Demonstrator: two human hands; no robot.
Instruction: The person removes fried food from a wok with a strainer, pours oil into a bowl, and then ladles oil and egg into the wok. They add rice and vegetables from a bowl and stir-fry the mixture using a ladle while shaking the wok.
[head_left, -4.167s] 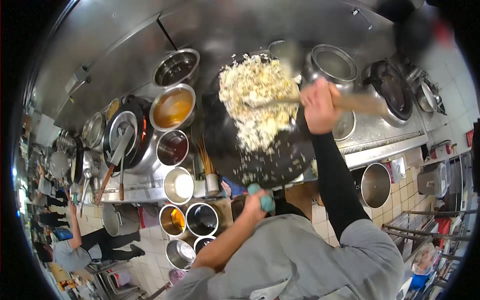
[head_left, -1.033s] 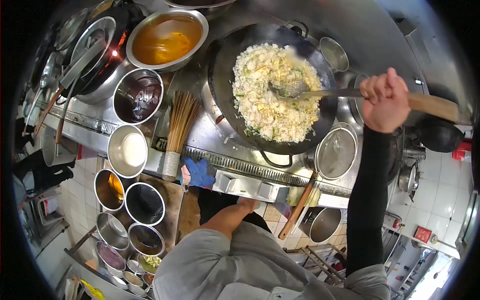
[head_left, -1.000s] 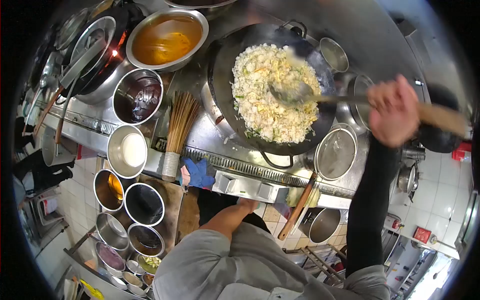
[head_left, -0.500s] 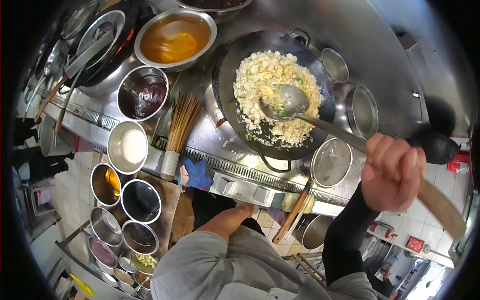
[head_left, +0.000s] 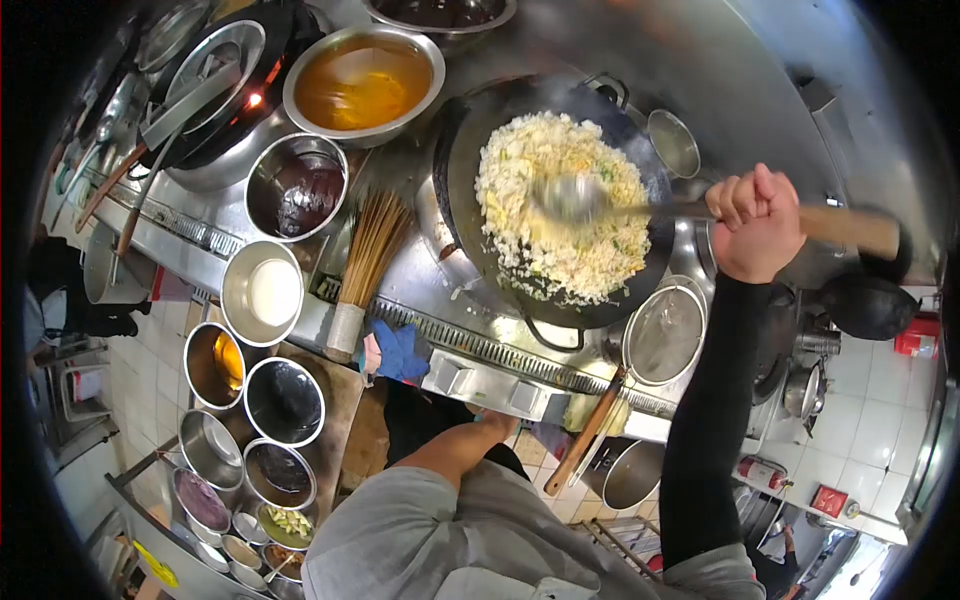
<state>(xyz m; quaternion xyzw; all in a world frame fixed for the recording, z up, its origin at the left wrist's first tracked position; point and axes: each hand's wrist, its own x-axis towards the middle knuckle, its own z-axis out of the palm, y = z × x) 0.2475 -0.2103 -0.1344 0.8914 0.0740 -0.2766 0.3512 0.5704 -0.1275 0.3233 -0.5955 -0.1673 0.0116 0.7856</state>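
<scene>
A black wok [head_left: 458,160] sits on the burner, filled with fried rice [head_left: 565,235] flecked with green. My right hand [head_left: 755,225], in a black sleeve, is shut on the wooden handle of a long metal ladle [head_left: 572,195]. The ladle's bowl is blurred and lies over the rice in the middle of the wok. My left hand [head_left: 496,421] hangs low at the front edge of the stove, below the counter; its fingers are mostly hidden. It touches neither the wok nor the ladle.
Left of the wok stand a bowl of orange sauce [head_left: 365,80], a bowl of dark sauce [head_left: 297,187], a white-filled bowl [head_left: 262,292] and a bamboo brush [head_left: 370,250]. A blue cloth [head_left: 400,350] lies on the stove edge. A lidded pot [head_left: 665,335] sits right of the wok.
The wok, earlier lifted by my left hand with a cloth, now rests on the burner and that hand hangs low. My right hand swung the ladle toward me, then back up to the right.
</scene>
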